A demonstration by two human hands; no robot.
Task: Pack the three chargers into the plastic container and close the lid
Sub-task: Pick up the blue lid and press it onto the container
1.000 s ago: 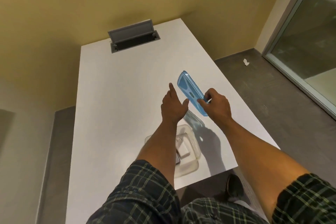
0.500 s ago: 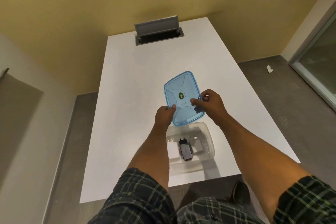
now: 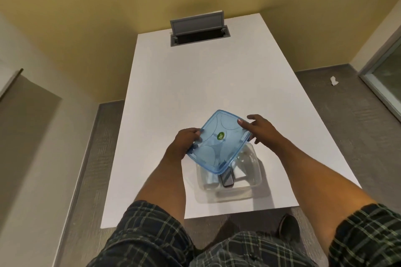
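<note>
Sleeves, plaid, dark with pale lines, nearest the camera on both forearms; no bearing on the step.

Container (image 3: 251, 182), clear plastic, open-topped, on the white table (image 3: 195, 84) just below and nearer than both hands. Contents: one dark charger (image 3: 227, 179) plainly seen at the middle, pale charger bodies either side of it, partly hidden by the lid; a count of three cannot be confirmed from here.

Lid (image 3: 219, 141), translucent blue with a green sticker, held in the air above the container's far-left part, turned askew to the container's outline and tilted, its near corner lowest.

Left hand (image 3: 184, 143), closed on the lid's left edge, thumb on top. Right hand (image 3: 259, 129), fingers spread, thumb tip on the lid's far-right corner; whether the fingers grip underneath cannot be told.

Step in hand, by judgement: seating the lid. To do it well: turn the lid until its long sides run with the container's, level it, lower it square over the rim, then press round the corners. Risk: a proud charger, or a skewed lid catching on one corner only.

Cable hatch (image 3: 198, 28), grey, flap raised, at the table's far end, well beyond both hands.
</note>
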